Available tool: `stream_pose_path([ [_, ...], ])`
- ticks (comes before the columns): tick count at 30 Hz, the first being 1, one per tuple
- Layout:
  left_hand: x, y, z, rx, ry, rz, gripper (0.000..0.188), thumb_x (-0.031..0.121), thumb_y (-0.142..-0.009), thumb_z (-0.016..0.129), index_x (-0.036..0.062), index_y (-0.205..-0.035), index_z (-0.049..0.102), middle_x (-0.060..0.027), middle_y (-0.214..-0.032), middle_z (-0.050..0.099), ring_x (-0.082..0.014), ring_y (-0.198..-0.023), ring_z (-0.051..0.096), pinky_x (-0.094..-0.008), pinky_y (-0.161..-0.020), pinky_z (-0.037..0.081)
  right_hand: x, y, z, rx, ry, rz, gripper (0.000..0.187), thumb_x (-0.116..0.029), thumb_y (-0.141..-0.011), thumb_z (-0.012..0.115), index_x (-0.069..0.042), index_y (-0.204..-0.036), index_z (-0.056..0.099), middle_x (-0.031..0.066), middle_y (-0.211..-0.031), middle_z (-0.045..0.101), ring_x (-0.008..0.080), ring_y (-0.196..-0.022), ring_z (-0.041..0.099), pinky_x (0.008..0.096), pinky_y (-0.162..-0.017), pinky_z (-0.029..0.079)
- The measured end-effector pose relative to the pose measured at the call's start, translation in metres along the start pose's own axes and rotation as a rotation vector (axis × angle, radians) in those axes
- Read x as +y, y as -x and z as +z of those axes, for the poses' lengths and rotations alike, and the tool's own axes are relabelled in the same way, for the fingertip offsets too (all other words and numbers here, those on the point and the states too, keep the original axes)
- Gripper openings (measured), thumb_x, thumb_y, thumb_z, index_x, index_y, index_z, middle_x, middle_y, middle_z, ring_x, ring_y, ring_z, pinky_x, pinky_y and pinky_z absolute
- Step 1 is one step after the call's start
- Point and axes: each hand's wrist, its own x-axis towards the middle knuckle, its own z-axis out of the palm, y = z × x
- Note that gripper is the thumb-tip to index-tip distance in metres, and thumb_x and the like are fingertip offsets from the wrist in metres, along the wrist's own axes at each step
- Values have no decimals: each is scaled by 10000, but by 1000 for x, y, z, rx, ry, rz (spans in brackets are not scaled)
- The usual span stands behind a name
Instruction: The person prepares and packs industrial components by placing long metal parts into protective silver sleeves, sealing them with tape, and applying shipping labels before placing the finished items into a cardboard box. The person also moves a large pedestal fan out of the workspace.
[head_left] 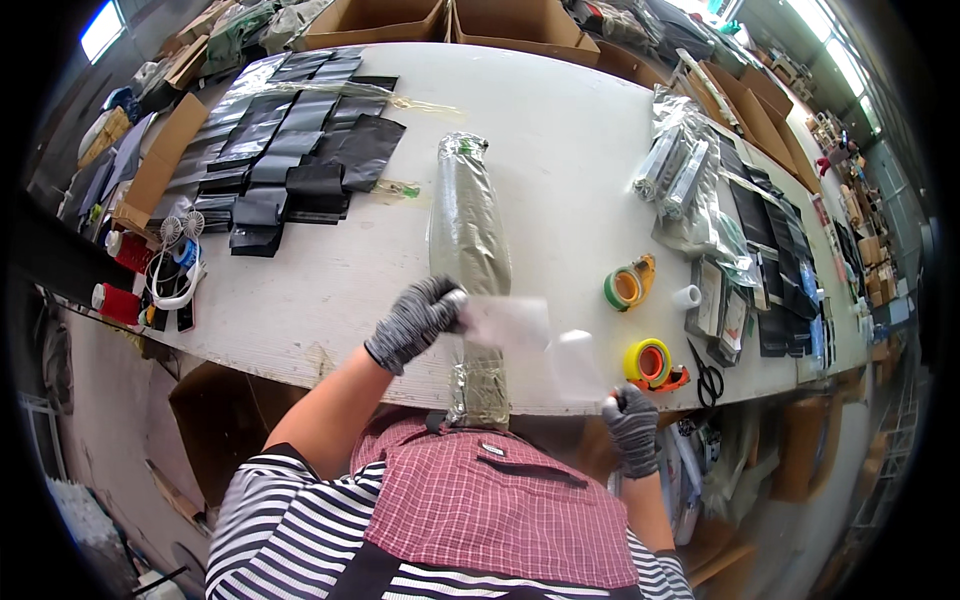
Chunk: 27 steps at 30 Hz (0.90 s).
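A long package wrapped in silvery film [470, 220] lies lengthwise before me, its near end at the table edge. My left hand [418, 318], in a grey knit glove, is closed on a translucent whitish sheet [512, 322] that crosses above the package. My right hand [632, 425], gloved alike, pinches a second whitish, see-through piece [580, 368] near the table's front edge. Both pieces are smeared by motion; whether they are joined I cannot tell. Just beyond my right hand sits a yellow tape roll on an orange dispenser [650, 362].
Black plastic bags [290, 150] cover the table's left side. At right are a green tape roll [624, 288], a small white roll [688, 297], black scissors [707, 378], clear-wrapped bundles [672, 180] and more black bags [775, 250]. A white neck fan [175, 270] lies left, beside red spools [120, 300].
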Motion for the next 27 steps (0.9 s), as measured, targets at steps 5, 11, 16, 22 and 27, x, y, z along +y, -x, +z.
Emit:
stream_pose_path([
  [5, 31, -23, -27, 434, -722, 493, 103, 104, -949, 582, 5, -956, 608, -99, -740, 606, -169, -730, 619, -332, -705, 519, 106, 62, 21, -189, 318, 273, 182, -187, -785, 628, -31, -699, 592, 198, -661, 600, 337, -616, 603, 426, -610, 486],
  [11, -2, -74, -39, 634, -1198, 782, 138, 87, -897, 578, 16, -1006, 626, -180, -841, 652, -354, -767, 630, -408, -692, 518, 190, 143, 90, -439, 553, 298, 318, -339, -726, 667, -28, -787, 685, 194, -758, 669, 388, -730, 644, 461, -753, 517],
  [16, -95, -59, 14, 421, -1435, 814, 261, 209, -946, 430, 28, -1090, 551, -235, -959, 619, -394, -836, 631, -463, -779, 535, 194, 177, 132, -803, 514, 570, 404, -411, -784, 633, -41, -909, 736, 238, -934, 674, 388, -896, 650, 463, -828, 507],
  [22, -69, -69, -13, 117, -1295, 515, 447, 309, -971, 413, 47, -1327, 480, -237, -1410, 409, -368, -1348, 364, -454, -1103, 318, 102, 113, 104, -819, 324, 451, 417, -432, -865, 582, -48, -954, 717, 215, -943, 671, 375, -894, 649, 437, -823, 506],
  [27, -61, -171, -26, 235, -1382, 296, 536, 364, -965, 423, 155, -1455, 369, -119, -1574, 209, -310, -1472, 114, -557, -1148, 162, 20, 64, 111, -666, -386, 160, 339, -252, -943, 597, -68, -1226, 568, 124, -1044, 658, 248, -917, 635, 355, -797, 507],
])
